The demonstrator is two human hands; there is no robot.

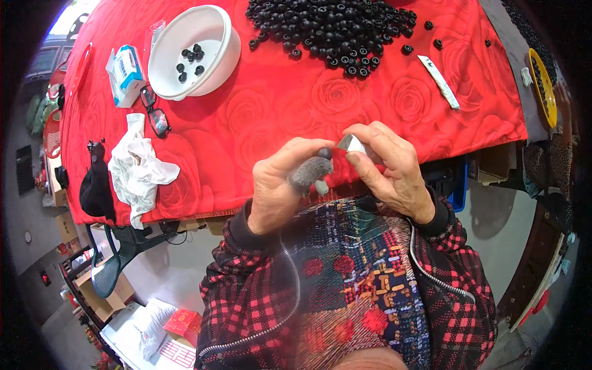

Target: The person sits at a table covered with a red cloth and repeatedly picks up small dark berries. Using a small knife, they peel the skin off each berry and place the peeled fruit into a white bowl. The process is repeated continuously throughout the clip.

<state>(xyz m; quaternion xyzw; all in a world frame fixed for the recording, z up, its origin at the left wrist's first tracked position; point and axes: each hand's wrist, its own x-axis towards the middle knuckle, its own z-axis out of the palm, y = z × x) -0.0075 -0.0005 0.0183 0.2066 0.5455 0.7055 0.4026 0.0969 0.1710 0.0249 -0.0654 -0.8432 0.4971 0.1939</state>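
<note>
My left hand (274, 182) is closed in a pinch near the table's front edge. Between thumb and fingertips it grips a small round black part (324, 152). A grey fuzzy covering (313, 171) shows at its fingers. Just to the right, my right hand (394, 169) pinches a short blade (345, 142) with a white-wrapped handle (356, 146). The blade's metal tip points toward the black part, with a small gap between them. Beyond both hands lies a large heap of similar black parts (333, 31).
A white basin (232, 55) with several black parts stands at the far left of the red tablecloth (259, 117). Near it are a blue-white box (127, 77), eyeglasses (158, 118) and a white cloth (139, 163). A white strip (439, 82) lies right; a yellow bowl (542, 89) sits beyond.
</note>
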